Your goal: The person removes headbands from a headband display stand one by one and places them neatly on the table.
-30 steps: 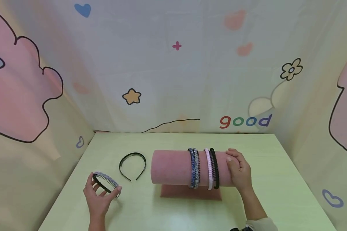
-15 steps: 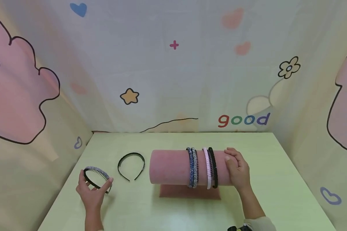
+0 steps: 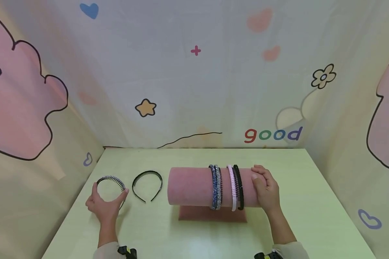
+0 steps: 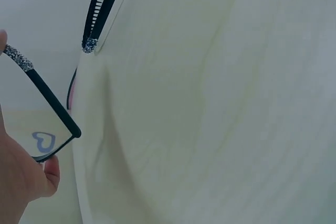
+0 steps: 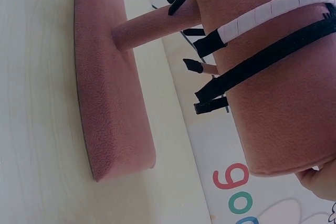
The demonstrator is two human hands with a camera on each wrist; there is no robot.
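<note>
My left hand (image 3: 106, 209) holds a silver glitter headband (image 3: 111, 177) with black comb teeth, thumb and fingers on its two sides, arch pointing away from me. The left wrist view shows one glitter-and-black arm of this headband (image 4: 50, 95). My right hand (image 3: 267, 190) grips the right end of a pink padded roll (image 3: 189, 187) on a stand. Around the roll sit a blue glitter headband (image 3: 214, 189), a silver one (image 3: 218, 189), a pale pink one (image 3: 232, 189) and a black one (image 3: 239, 189). Their ends stick out below the roll in the right wrist view.
A thin black toothed headband (image 3: 147, 173) lies between my left hand and the roll, its ends toward me. The stand's pink base (image 3: 212, 214) rests on the pale table (image 3: 162, 237). Printed curtains (image 3: 194, 90) rise behind and at both sides.
My left hand first moved left, then turned the held headband so its arch tips away from me. The right hand keeps its grip on the roll.
</note>
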